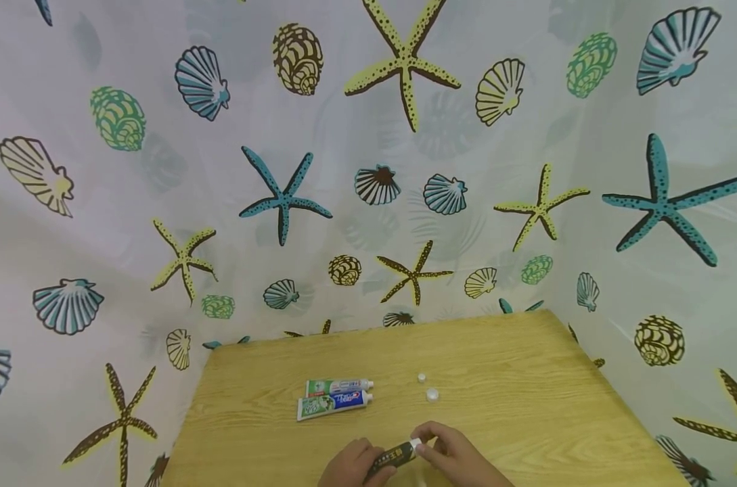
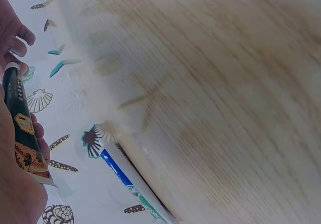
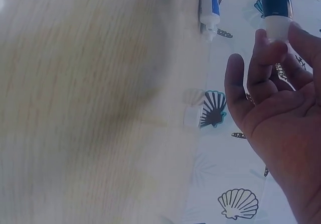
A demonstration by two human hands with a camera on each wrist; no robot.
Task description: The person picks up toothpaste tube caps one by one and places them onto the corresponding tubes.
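My left hand [image 1: 351, 464] grips a dark toothpaste tube [image 1: 394, 457], its fingers and thumb wrapped round the body. In the left wrist view the tube [image 2: 24, 121] shows a gold emblem and a brown patterned lower end. At the tube's other end, my right hand [image 1: 452, 458] pinches the white cap [image 3: 277, 28] between thumb and fingers. Whether the cap is loose on the tube cannot be told. The tube is held tilted above the front of the table, cap end to the right.
A blue-and-green toothpaste tube [image 1: 338, 404] lies uncapped on the wooden table [image 1: 496, 365], against a green-and-white tube [image 1: 338, 386] behind it. Right of them rest a small white cap [image 1: 421, 378] and a larger white cap [image 1: 432, 394]. Shell-patterned curtains [image 1: 344, 230] surround the table.
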